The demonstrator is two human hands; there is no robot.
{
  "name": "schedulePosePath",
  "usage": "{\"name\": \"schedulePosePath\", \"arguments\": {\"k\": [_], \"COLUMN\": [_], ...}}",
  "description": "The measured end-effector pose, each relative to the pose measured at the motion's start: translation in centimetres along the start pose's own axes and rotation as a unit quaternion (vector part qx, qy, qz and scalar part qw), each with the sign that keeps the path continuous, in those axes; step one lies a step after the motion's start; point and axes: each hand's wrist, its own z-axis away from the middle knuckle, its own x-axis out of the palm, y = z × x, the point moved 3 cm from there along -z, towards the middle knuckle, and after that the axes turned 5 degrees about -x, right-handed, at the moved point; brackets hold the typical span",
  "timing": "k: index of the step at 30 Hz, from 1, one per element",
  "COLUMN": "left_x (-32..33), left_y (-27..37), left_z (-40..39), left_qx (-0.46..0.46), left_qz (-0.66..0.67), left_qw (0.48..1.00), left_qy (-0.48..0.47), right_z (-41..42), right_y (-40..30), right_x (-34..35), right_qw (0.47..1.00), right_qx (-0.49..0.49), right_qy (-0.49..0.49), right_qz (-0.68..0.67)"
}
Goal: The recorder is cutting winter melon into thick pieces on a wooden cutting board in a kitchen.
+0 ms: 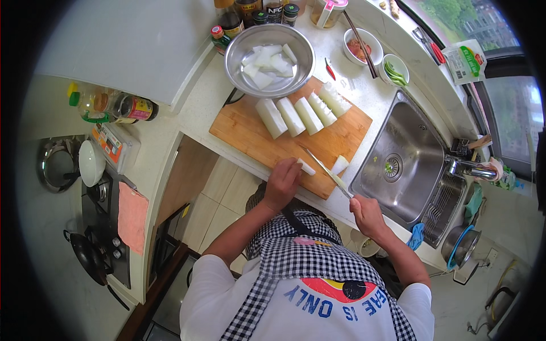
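Observation:
My left hand [282,184] is at the near edge of the wooden cutting board [239,128], its fingers on a small pale piece of winter melon [306,166]. In my right hand [368,216] is a kitchen knife [326,170], its blade slanting over the board just right of that piece. A cut slice [340,165] lies beyond the blade. Several thick pale melon chunks [271,118] lie side by side across the upper board. Behind them, a steel bowl [311,64] holds thin pale slices [268,62].
The sink [394,170] lies right of the board. Behind stand a white bowl with reddish food [362,44], a bowl of green pieces [396,70], a red chili [329,69] and sauce bottles [230,19]. A gas stove [106,213] is at the left.

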Motion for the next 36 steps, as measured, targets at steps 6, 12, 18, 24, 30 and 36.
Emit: {"name": "schedulePosePath", "arguments": {"k": [6,12,18,24,30,36], "left_x": [0.6,-0.1,-3.1,-7.3,-8.7,-8.0], "left_y": [-1.1,-1.8,-1.0,-1.5,-3.9,-6.8], "left_z": [-1.4,-3.1,-5.1,-10.5,-16.3,-21.7], "left_qx": [-0.003,-0.079,-0.281,-0.230,-0.149,-0.149], "left_qz": [0.003,0.054,0.317,0.477,0.389,0.281], "left_qw": [0.999,0.985,0.887,0.846,0.909,0.947], "left_qy": [-0.035,-0.145,-0.183,-0.067,0.001,0.045], "right_z": [0.3,0.2,0.4,-1.4,-6.6,-13.4], "right_y": [0.7,0.9,0.4,-1.7,-4.6,-7.0], "right_x": [0.1,-0.3,-1.8,-3.8,-6.7,-8.4], "right_qw": [1.000,1.000,0.998,0.985,0.947,0.919], "right_qx": [0.019,0.015,0.008,-0.022,-0.034,-0.067], "right_qy": [-0.001,0.025,0.060,0.144,0.251,0.285], "right_qz": [-0.002,-0.009,0.000,0.095,0.198,0.263]}}
